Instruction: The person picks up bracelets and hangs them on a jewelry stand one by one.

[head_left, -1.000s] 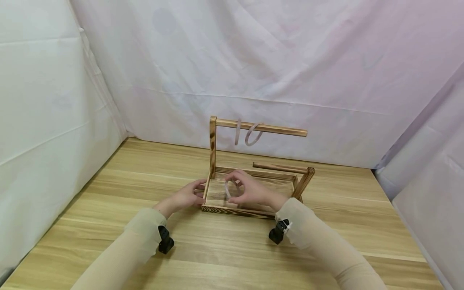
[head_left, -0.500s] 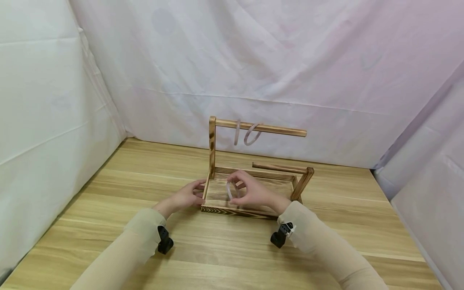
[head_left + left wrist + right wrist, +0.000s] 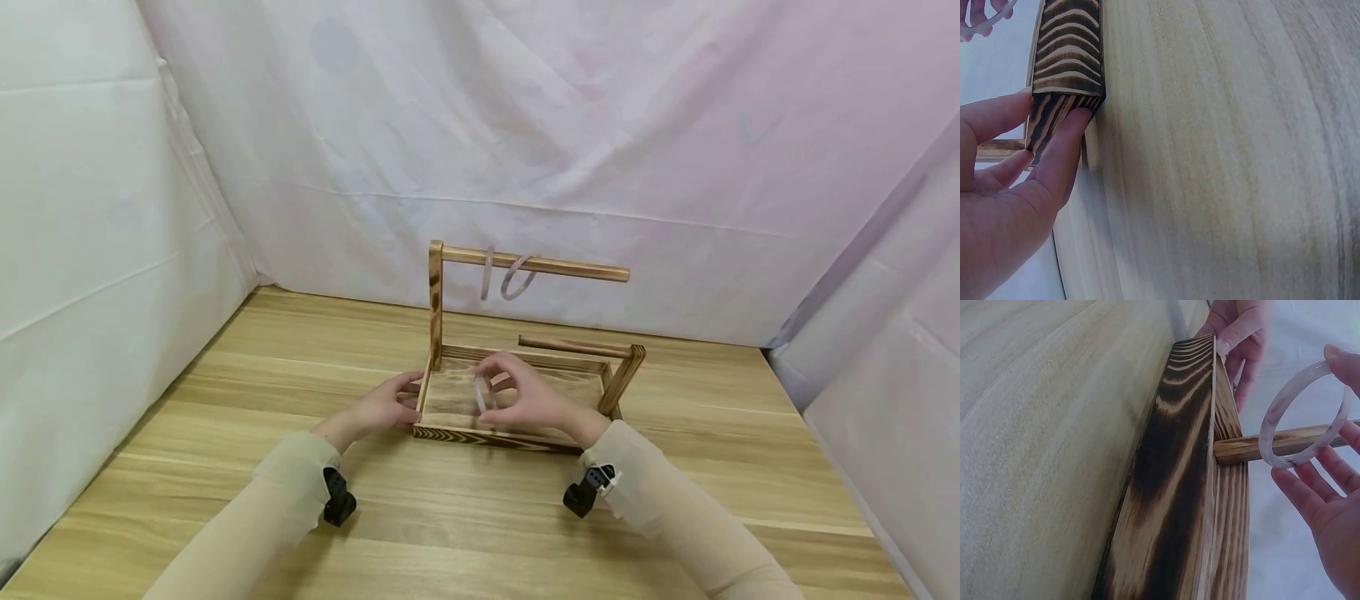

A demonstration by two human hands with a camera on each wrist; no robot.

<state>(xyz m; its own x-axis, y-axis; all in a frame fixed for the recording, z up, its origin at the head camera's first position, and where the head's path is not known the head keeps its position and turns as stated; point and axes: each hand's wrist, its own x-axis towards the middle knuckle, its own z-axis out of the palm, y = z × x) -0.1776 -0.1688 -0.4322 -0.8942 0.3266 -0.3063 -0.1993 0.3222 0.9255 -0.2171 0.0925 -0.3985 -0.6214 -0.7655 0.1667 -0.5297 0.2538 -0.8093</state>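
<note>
A wooden rack (image 3: 436,308) with a shallow tray base stands on the table. My left hand (image 3: 378,407) lies at the tray's left end, fingertips and thumb against the end board (image 3: 1054,122) near its front corner. Over the tray, my right hand (image 3: 525,396) pinches a pale translucent bangle (image 3: 1270,425) between thumb and fingers, holding it upright. The right wrist view shows the ring whole, with the fingers under its lower rim. Two similar bangles hang from the upper bar: one edge-on (image 3: 486,279) at the left, the other turned at an angle (image 3: 506,283).
The rack's long upper bar (image 3: 577,267) has a free right end. A lower bar (image 3: 573,346) reaches left from the short right post (image 3: 624,379). White and pinkish cloth (image 3: 600,125) hangs behind and beside the wood-grain table (image 3: 465,517).
My right hand has shifted slightly to the right with the bangle, which now shows more edge-on in the head view. The left hand keeps its place at the tray's end.
</note>
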